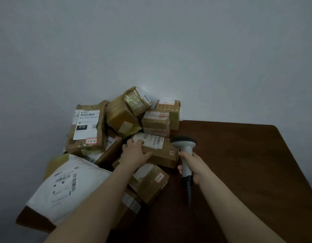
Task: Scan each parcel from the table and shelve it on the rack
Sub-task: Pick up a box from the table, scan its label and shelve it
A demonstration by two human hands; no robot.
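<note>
— On the surface [239,163], against the wall [151,50], what is seen?
— Parcels are heaped in a pile [123,120] at the left side. A white mailer [64,186] is laid at its near left edge.
— Which parcel is being handled?
— A flat box [162,155] at the pile's right edge, label up, resting on other parcels. It is gripped by the left hand [134,153]: the fingers are curled over its far left corner, and the thumb is laid along its near side.
— And the right hand [192,165]?
— Its fingers are wrapped round the grip of a grey scanner [185,148]. The scanner's head is held just beside the box's right end. Whether they touch cannot be told.
</note>
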